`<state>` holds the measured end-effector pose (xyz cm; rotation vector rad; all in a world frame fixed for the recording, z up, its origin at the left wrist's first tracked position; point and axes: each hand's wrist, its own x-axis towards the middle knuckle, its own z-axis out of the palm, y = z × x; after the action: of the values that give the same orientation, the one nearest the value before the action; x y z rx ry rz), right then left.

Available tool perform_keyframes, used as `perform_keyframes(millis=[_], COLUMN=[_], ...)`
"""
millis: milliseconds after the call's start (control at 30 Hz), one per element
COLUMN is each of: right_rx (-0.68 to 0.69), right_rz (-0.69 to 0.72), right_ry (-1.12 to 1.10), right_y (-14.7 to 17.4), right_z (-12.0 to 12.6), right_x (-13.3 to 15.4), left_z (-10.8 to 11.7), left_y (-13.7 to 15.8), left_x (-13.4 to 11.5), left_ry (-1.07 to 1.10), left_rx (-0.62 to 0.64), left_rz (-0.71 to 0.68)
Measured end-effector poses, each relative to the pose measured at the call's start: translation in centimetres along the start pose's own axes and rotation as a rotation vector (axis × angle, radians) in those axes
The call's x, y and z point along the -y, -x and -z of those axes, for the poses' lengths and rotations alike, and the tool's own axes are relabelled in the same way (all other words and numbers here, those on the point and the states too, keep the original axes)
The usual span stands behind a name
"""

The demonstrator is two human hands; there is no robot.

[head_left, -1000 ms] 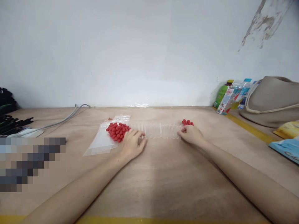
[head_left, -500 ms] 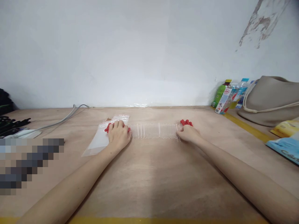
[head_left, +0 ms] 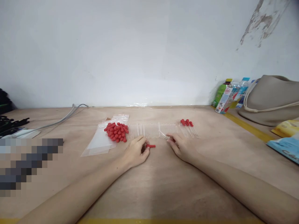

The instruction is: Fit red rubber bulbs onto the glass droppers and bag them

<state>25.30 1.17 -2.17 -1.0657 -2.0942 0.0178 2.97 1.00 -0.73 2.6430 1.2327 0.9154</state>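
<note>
1. Head view: the left hand (head_left: 137, 151) has its thumb and fingers curled together, pinching one red rubber cap (head_left: 152, 146) low over the table (head_left: 149, 189), the narrow neck pointing right.
2. Head view: the right hand (head_left: 184, 148) has its thumb and forefinger nearly closed on the near end of one thin clear tube (head_left: 163, 134), which slants across the front of a row of clear tubes (head_left: 149, 130).
3. Head view: a pile of red caps (head_left: 116, 132) sits left of the row, partly on clear plastic bags (head_left: 94, 144).
4. Head view: several capped tubes (head_left: 187, 123) lie right of the row, their red ends toward the wall (head_left: 149, 56).
</note>
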Motion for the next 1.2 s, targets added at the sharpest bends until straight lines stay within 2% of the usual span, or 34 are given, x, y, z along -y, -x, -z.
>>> perform_keyframes(millis=[167,267,433,900,1200], right_rx=[0.045,0.049,0.044,0.024,0.057], right_rz=[0.124,0.117,0.099,0.157,0.188], right_ry=[-0.002,-0.007,-0.030,-0.076,-0.074], right_y=[0.79,0.74,0.59,0.50,0.35], right_z=[0.00,0.19,0.39,0.18,-0.08], right_x=[0.10,0.23,0.44,0.60,0.03], left_z=[-0.42,-0.53,-0.54,-0.49,-0.26], left_y=[-0.31,-0.69,-0.82,-0.78,-0.63], left_x=[-0.01,-0.05,-0.09,-0.25,-0.53], left_ry=[0.042,0.078,0.132,0.246,0.248], left_rx=[0.034,0.045,0.009,-0.004,-0.017], left_rz=[-0.059,-0.080,0.005,0.055,0.019])
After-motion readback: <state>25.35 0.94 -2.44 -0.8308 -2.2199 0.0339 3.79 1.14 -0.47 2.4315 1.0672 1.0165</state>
